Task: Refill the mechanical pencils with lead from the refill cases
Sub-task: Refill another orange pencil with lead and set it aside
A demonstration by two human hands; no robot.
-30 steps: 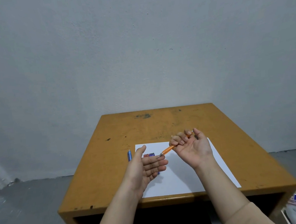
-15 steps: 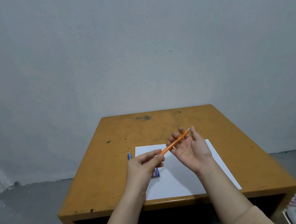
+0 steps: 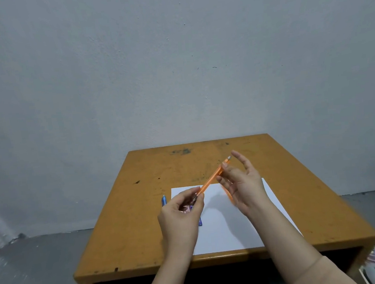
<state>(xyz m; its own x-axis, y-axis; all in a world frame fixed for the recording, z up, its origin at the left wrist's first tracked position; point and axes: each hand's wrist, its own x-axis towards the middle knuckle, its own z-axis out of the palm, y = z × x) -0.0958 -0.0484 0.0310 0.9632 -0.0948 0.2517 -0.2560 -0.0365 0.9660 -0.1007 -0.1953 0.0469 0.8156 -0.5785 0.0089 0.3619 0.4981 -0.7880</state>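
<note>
Our left hand (image 3: 181, 213) pinches the pointy end of the thin orange pencil (image 3: 211, 180), slanting up above the table (image 3: 139, 226). Our right hand (image 3: 245, 186) is loose and spread, one fingertip touching the pencil near its top. A smooth white sheet (image 3: 227, 229) lies on the scuffed wooden table, a blue pencil (image 3: 164, 200) just beside it. Our left hand hides most of a blue refill case (image 3: 200, 222). An orange smear under our right hand is too blurry to tell. A second ago our right hand held the pencil.
</note>
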